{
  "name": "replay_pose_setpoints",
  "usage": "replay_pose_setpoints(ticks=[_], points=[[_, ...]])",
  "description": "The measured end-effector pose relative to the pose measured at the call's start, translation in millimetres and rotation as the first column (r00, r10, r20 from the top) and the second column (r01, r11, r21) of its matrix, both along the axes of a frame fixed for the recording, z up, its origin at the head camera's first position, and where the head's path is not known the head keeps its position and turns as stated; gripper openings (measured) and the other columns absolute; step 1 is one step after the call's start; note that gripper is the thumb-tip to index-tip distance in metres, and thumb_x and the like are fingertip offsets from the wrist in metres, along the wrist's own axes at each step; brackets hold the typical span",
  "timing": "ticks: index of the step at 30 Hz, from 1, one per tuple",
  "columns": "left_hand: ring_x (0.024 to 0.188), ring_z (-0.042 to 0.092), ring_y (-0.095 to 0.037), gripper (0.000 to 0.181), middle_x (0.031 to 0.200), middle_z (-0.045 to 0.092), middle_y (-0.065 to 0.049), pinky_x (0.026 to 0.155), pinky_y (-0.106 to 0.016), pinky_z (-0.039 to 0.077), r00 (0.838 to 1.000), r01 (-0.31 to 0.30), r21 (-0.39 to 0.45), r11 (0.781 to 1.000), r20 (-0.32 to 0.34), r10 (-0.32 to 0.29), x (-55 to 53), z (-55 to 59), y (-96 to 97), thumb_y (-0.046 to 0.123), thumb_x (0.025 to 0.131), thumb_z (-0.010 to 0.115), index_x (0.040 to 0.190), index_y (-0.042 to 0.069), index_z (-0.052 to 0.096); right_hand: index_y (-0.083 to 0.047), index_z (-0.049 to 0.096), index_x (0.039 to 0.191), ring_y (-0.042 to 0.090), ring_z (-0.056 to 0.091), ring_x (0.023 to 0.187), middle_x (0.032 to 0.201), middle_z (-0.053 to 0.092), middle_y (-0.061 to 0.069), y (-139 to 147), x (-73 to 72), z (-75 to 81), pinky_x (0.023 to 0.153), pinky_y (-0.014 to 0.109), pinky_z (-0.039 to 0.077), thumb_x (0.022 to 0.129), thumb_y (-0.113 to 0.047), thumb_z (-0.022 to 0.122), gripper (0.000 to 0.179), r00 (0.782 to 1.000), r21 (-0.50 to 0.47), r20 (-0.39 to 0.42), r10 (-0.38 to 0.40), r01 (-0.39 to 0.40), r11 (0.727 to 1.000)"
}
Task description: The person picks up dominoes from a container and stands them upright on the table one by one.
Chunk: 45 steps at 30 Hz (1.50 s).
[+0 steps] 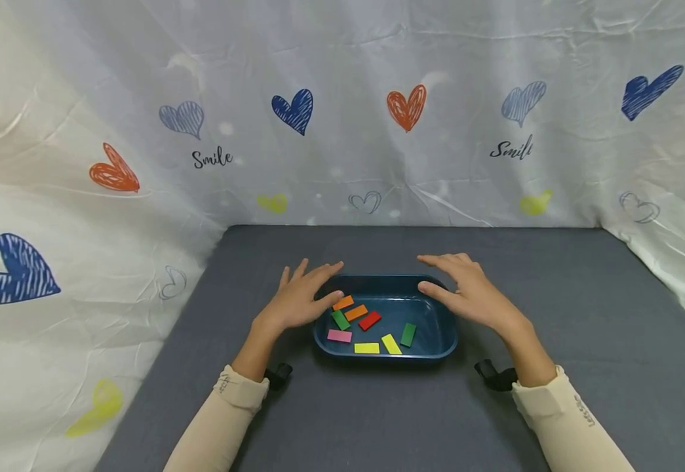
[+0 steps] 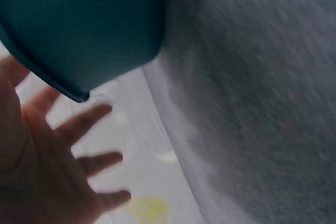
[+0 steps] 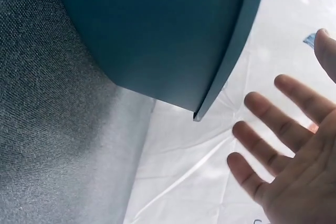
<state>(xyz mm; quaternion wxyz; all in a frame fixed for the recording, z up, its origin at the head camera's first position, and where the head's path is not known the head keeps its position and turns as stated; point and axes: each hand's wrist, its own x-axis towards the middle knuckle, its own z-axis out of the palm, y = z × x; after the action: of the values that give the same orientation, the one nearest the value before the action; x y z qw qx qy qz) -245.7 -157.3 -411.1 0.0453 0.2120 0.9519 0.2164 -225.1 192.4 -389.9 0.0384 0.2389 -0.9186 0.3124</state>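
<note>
A dark blue-green tray (image 1: 430, 314) lies on the table with several small flat coloured blocks inside. Among them are a red block (image 1: 370, 320), a pink block (image 1: 339, 335), a yellow block (image 1: 367, 348), an orange block (image 1: 356, 313) and a green block (image 1: 408, 334). At the tray's left end is my left hand (image 1: 301, 298), fingers spread, thumb over the rim. My right hand (image 1: 469, 292) hovers by the right end, fingers extended and thumb reaching over the tray. Both wrist views show spread fingers beside the tray's outer wall (image 3: 157, 35), holding nothing.
Grey cloth covers the table (image 1: 366, 419). Behind it and to the left hangs a white curtain (image 1: 342, 59) printed with hearts and the word Smile. A black strap (image 1: 495, 376) sits at the right wrist, another (image 1: 279, 375) at the left.
</note>
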Motion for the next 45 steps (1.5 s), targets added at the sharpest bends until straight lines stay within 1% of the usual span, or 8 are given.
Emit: replay_pose_setpoints(ticks=[2, 6, 12, 19, 23, 27, 31, 45], points=[[0.157, 0.009, -0.046, 0.07, 0.167, 0.033, -0.003, 0.121, -0.072, -0.001, 0.997, 0.062, 0.009, 0.998, 0.045, -0.062, -0.8, -2.3, -4.5, 0.052, 0.102, 0.055, 0.163, 0.033, 0.025, -0.016, 0.054, 0.148, 0.033, 0.045, 0.129, 0.145, 0.058, 0.012, -1, -0.9, -1.7, 0.107, 0.062, 0.032, 0.098, -0.039, 0.068, 0.058, 1.0, -0.016, -0.014, 0.007, -0.007, 1.0], [0.156, 0.019, -0.046, 0.074, 0.168, 0.03, -0.002, 0.121, -0.072, 0.012, 0.985, 0.112, 0.06, 0.992, 0.127, -0.119, -4.4, -8.1, -10.5, 0.05, 0.101, 0.059, 0.163, 0.034, 0.023, -0.015, 0.058, 0.144, 0.029, 0.051, 0.124, 0.139, 0.062, 0.009, -2, -1.7, -4.4, 0.101, 0.058, 0.045, 0.093, -0.035, 0.075, 0.057, 0.999, -0.041, -0.035, 0.025, -0.026, 0.999], [0.15, 0.036, -0.037, 0.075, 0.168, 0.03, -0.004, 0.116, -0.066, 0.033, 0.962, 0.144, 0.155, 0.977, 0.209, -0.175, -10.8, -15.0, -15.6, 0.05, 0.1, 0.06, 0.163, 0.035, 0.023, -0.016, 0.061, 0.14, 0.024, 0.06, 0.11, 0.13, 0.066, 0.005, -6, -0.5, -5.0, 0.091, 0.052, 0.053, 0.091, -0.03, 0.078, 0.054, 0.996, -0.069, -0.037, 0.079, -0.081, 0.994], [0.149, 0.038, -0.038, 0.074, 0.168, 0.029, -0.006, 0.114, -0.065, 0.036, 0.95, 0.146, 0.196, 0.97, 0.245, -0.193, -15.2, -17.2, -17.7, 0.051, 0.1, 0.06, 0.162, 0.038, 0.022, -0.018, 0.064, 0.137, 0.026, 0.066, 0.109, 0.128, 0.069, 0.003, -14, 1.4, -6.4, 0.093, 0.05, 0.054, 0.09, -0.028, 0.08, 0.051, 0.985, -0.115, 0.053, 0.164, -0.157, 0.981], [0.15, 0.037, -0.037, 0.074, 0.169, 0.027, -0.003, 0.114, -0.066, 0.035, 0.947, 0.139, 0.199, 0.97, 0.259, -0.188, -15.8, -19.0, -18.1, 0.051, 0.1, 0.06, 0.162, 0.04, 0.021, -0.019, 0.061, 0.14, 0.029, 0.067, 0.111, 0.128, 0.07, 0.003, -22, 2.5, -9.6, 0.093, 0.047, 0.055, 0.091, -0.031, 0.078, 0.054, 0.959, -0.146, 0.146, 0.245, -0.224, 0.964], [0.151, 0.035, -0.037, 0.074, 0.169, 0.026, -0.001, 0.114, -0.067, 0.034, 0.945, 0.122, 0.2, 0.972, 0.276, -0.176, -16.4, -20.7, -18.0, 0.053, 0.099, 0.059, 0.162, 0.043, 0.02, -0.02, 0.055, 0.147, 0.03, 0.067, 0.113, 0.128, 0.069, 0.009, -31, 3.9, -14.1, 0.091, 0.039, 0.057, 0.095, -0.032, 0.074, 0.057, 0.907, -0.187, 0.242, 0.345, -0.306, 0.934], [0.15, 0.035, -0.038, 0.074, 0.169, 0.026, -0.001, 0.114, -0.068, 0.034, 0.944, 0.115, 0.194, 0.974, 0.283, -0.167, -16.9, -20.4, -17.0, 0.055, 0.099, 0.059, 0.161, 0.043, 0.02, -0.015, 0.051, 0.15, 0.026, 0.068, 0.11, 0.127, 0.07, 0.014, -40, 4.8, -19.6, 0.089, 0.035, 0.058, 0.097, -0.031, 0.071, 0.059, 0.869, -0.209, 0.276, 0.411, -0.363, 0.908], [0.152, 0.033, -0.035, 0.077, 0.169, 0.024, 0.004, 0.115, -0.066, 0.034, 0.943, 0.115, 0.204, 0.972, 0.285, -0.171, -14.5, -19.8, -17.7, 0.058, 0.098, 0.059, 0.162, 0.044, 0.019, -0.017, 0.055, 0.147, 0.02, 0.069, 0.104, 0.124, 0.071, 0.01, -70, 9.8, -30.7, 0.088, 0.034, 0.058, 0.093, -0.035, 0.075, 0.06, 0.839, -0.229, 0.283, 0.465, -0.411, 0.882]])
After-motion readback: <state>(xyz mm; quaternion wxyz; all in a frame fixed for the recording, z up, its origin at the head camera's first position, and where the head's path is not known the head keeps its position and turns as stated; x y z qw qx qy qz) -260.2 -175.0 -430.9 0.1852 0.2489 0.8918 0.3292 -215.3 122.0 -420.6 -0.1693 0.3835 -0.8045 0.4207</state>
